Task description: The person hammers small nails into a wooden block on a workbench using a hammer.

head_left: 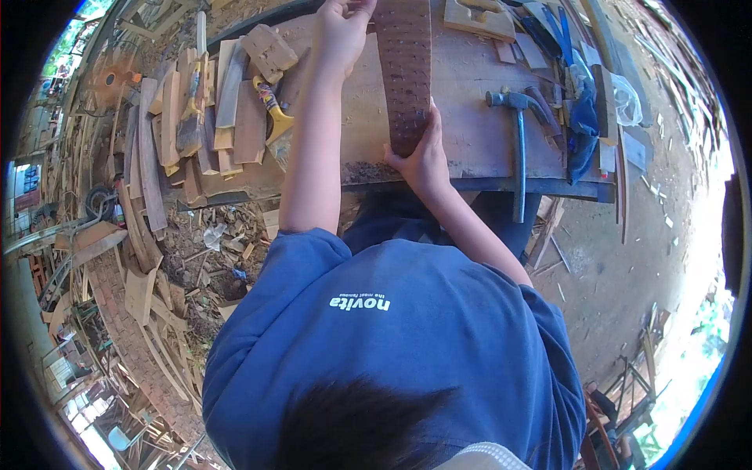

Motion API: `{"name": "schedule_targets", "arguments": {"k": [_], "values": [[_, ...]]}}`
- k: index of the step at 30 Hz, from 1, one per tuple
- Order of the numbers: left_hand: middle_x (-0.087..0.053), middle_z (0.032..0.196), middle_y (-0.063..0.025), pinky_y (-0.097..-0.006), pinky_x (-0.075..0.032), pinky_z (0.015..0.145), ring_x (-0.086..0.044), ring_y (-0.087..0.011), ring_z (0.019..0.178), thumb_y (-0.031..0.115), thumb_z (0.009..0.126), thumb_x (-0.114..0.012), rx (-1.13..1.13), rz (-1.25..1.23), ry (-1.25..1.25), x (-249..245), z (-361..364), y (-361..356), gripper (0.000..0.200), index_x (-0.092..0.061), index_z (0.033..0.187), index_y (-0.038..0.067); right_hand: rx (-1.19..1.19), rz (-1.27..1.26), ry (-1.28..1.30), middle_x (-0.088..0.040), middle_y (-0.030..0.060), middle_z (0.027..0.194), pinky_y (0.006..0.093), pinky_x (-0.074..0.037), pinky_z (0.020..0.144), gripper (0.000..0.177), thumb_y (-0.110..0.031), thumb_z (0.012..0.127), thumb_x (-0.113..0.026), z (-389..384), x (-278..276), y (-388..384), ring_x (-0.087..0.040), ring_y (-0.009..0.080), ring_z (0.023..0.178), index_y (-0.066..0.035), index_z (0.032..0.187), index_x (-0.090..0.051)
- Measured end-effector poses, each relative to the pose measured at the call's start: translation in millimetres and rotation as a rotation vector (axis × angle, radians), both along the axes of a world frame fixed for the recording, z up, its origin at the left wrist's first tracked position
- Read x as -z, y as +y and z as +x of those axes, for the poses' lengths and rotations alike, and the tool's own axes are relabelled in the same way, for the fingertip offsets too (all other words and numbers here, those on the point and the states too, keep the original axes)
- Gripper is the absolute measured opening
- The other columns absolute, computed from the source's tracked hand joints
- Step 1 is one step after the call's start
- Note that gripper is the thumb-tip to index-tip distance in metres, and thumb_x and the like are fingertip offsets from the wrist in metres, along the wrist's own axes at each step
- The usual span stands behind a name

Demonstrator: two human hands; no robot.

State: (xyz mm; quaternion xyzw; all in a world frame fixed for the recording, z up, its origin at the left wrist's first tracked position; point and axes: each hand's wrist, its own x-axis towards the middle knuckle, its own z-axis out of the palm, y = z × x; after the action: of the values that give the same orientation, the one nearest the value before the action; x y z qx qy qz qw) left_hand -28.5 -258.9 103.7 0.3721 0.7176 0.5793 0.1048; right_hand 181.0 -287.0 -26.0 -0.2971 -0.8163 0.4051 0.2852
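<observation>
A long dark-brown wooden board (405,70) with rows of small dark marks stands over the workbench (478,117), its top cut off by the frame edge. My right hand (425,157) is wrapped round its narrow lower end, thumb and fingers on opposite sides. Beside the board's upper left edge, my left hand (342,35) is closed in a pinch. What lies between those fingertips, if anything, is too small to make out. To the right of the board, a hammer (518,149) lies on the bench with its handle over the front edge.
Wood offcuts (227,94) crowd the bench's left side, along with a yellow-handled tool (276,113). A wooden-handled saw (482,17), a blue cloth (582,129) and a clear plastic bag (624,100) are at the right. Wood scraps cover the floor at left.
</observation>
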Motion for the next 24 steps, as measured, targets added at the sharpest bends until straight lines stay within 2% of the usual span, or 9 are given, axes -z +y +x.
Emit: {"name": "schedule_targets", "arguments": {"k": [5, 8, 10, 15, 17, 18, 20, 23, 24], "values": [[-0.055, 0.080, 0.0014, -0.0262, -0.047, 0.070, -0.052, -0.0090, 0.075, 0.016, 0.101, -0.058, -0.044, -0.024, 0.103, -1, 3, -1, 0.011, -0.064, 0.096, 0.008, -0.001, 0.004, 0.001, -0.028, 0.0355, 0.149, 0.0445, -0.042, 0.108, 0.115, -0.023, 0.073, -0.084, 0, 0, 0, -0.040, 0.0476, 0.134, 0.006, 0.150, -0.003], [-0.057, 0.083, 0.0010, -0.0263, -0.047, 0.071, -0.053, -0.0089, 0.077, 0.019, 0.101, -0.058, -0.078, -0.023, -0.070, 16, -9, 11, 0.013, -0.065, 0.098, 0.008, -0.021, -0.031, 0.003, -0.028, 0.0360, 0.148, 0.0444, -0.041, 0.109, 0.117, -0.023, 0.073, -0.085, 0, -2, 1, -0.039, 0.0482, 0.134, 0.005, 0.150, -0.002], [-0.064, 0.088, -0.0057, -0.0329, -0.051, 0.073, -0.061, -0.0188, 0.081, 0.017, 0.097, -0.061, -0.083, 0.053, -0.222, 50, -32, 27, 0.011, -0.065, 0.097, 0.006, -0.010, -0.045, -0.029, -0.029, 0.0359, 0.148, 0.0438, -0.040, 0.109, 0.116, -0.024, 0.073, -0.085, 3, -7, 3, -0.040, 0.0482, 0.134, 0.005, 0.151, -0.003], [-0.069, 0.092, -0.0036, -0.0283, -0.051, 0.079, -0.063, -0.0113, 0.085, 0.021, 0.097, -0.064, -0.129, -0.041, -0.211, 134, -76, 51, 0.021, -0.068, 0.109, 0.003, 0.012, -0.045, -0.015, -0.032, 0.0357, 0.146, 0.0421, -0.039, 0.110, 0.106, -0.023, 0.078, -0.082, 21, -5, 16, -0.040, 0.0450, 0.135, 0.006, 0.150, -0.009], [-0.069, 0.095, -0.0048, -0.0287, -0.051, 0.080, -0.064, -0.0126, 0.088, 0.023, 0.096, -0.065, -0.120, -0.126, -0.296, 141, -79, 50, 0.025, -0.067, 0.111, 0.003, 0.106, -0.318, 0.287, -0.040, 0.0312, 0.145, 0.0408, -0.043, 0.106, 0.079, -0.017, 0.085, -0.076, 36, 6, 24, -0.048, 0.0398, 0.131, 0.005, 0.144, -0.029], [-0.069, 0.097, -0.0055, -0.0292, -0.051, 0.082, -0.065, -0.0142, 0.090, 0.024, 0.096, -0.065, -0.113, -0.177, -0.241, 138, -74, 45, 0.027, -0.067, 0.113, 0.003, 0.110, -0.320, 0.283, -0.040, 0.0312, 0.145, 0.0408, -0.043, 0.106, 0.079, -0.017, 0.085, -0.076, 47, 7, 27, -0.048, 0.0398, 0.131, 0.005, 0.144, -0.029], [-0.069, 0.098, -0.0062, -0.0297, -0.051, 0.083, -0.065, -0.0158, 0.093, 0.025, 0.096, -0.065, -0.103, -0.229, -0.192, 140, -62, 37, 0.030, -0.066, 0.116, 0.002, 0.116, -0.054, 0.050, -0.047, 0.0250, 0.141, 0.0406, -0.047, 0.100, 0.047, -0.010, 0.088, -0.070, 69, 1, 28, -0.056, 0.0360, 0.122, 0.001, 0.128, -0.051], [-0.070, 0.100, -0.0083, -0.0307, -0.051, 0.081, -0.065, -0.0175, 0.092, 0.027, 0.095, -0.065, -0.097, -0.046, -0.271, 139, -37, 20, 0.035, -0.066, 0.117, 0.000, 0.113, -0.002, 0.024, -0.056, 0.0196, 0.132, 0.0406, -0.050, 0.095, 0.023, -0.007, 0.086, -0.069, 80, -15, 18, -0.061, 0.0336, 0.112, -0.002, 0.108, -0.064], [-0.069, 0.101, -0.0087, -0.0317, -0.051, 0.081, -0.065, -0.0186, 0.091, 0.027, 0.095, -0.065, -0.150, -0.056, -0.069, 132, -22, 7, 0.033, -0.066, 0.115, 0.001, 0.112, -0.006, 0.023, -0.056, 0.0196, 0.132, 0.0406, -0.050, 0.095, 0.023, -0.007, 0.086, -0.069, 82, -19, 22, -0.061, 0.0336, 0.112, -0.002, 0.108, -0.064]]}}
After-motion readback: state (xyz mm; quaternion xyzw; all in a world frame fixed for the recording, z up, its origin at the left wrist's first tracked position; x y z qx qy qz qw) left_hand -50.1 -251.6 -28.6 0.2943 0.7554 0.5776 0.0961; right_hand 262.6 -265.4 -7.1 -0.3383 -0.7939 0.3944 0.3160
